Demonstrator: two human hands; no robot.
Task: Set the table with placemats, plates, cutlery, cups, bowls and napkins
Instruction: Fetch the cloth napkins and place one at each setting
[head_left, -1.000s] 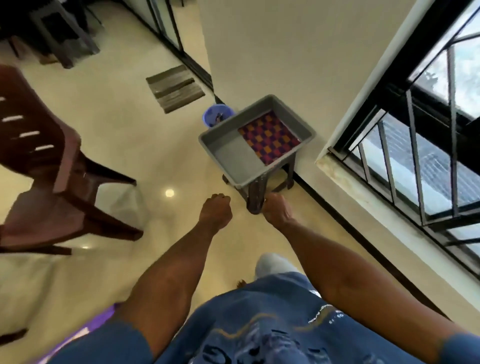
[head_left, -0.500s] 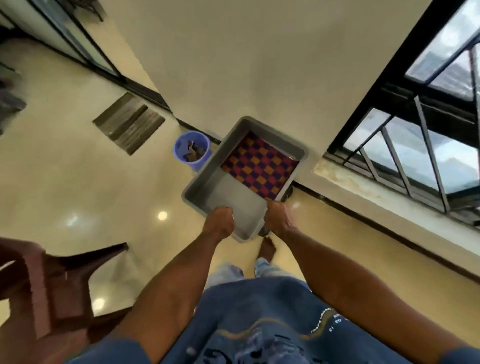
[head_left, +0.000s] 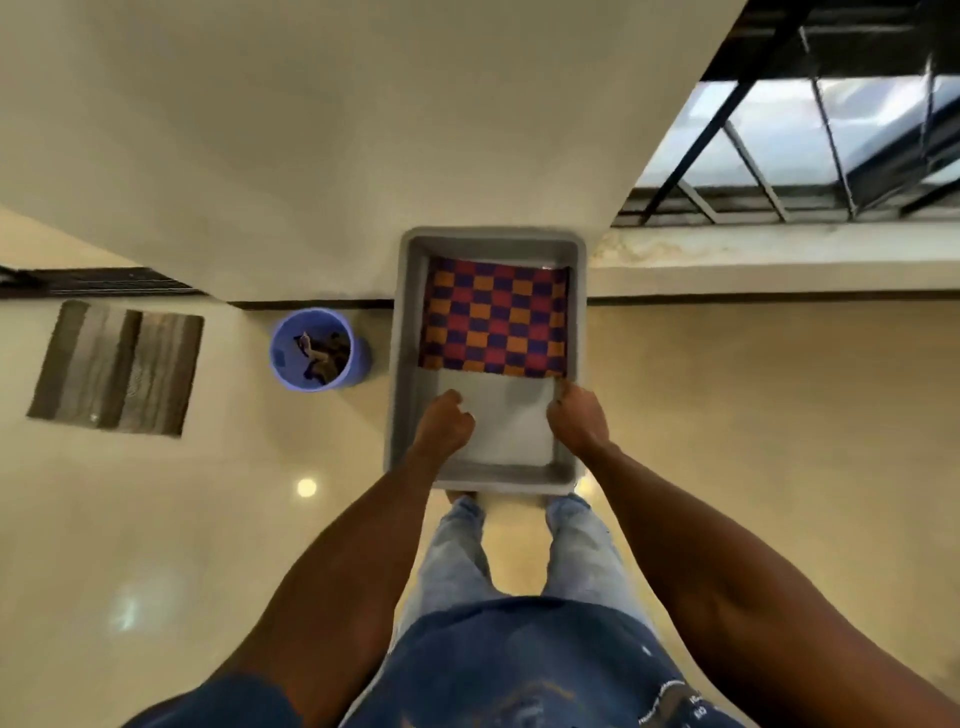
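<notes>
A grey plastic tub (head_left: 408, 364) stands in front of me against the wall. A placemat (head_left: 493, 319) checked in orange, red and dark blue lies flat in its far half; the near half shows bare grey bottom. Both hands are inside the tub. My left hand (head_left: 442, 427) hovers over the bare bottom with its fingers curled, holding nothing, a little short of the placemat's near edge. My right hand (head_left: 577, 415) has its curled fingers at the placemat's near right corner. The back of the hand hides whether they pinch it.
A blue waste bin (head_left: 311, 349) with scraps stands on the floor left of the tub. A striped doormat (head_left: 117, 368) lies further left. The wall is right behind the tub, and a barred window (head_left: 810, 140) with its sill is at the right. My legs stand close to the tub's near rim.
I have stepped up to the tub, which is now seen from straight above. Both hands moved from its near rim down inside, the right one reaching the placemat's corner.
</notes>
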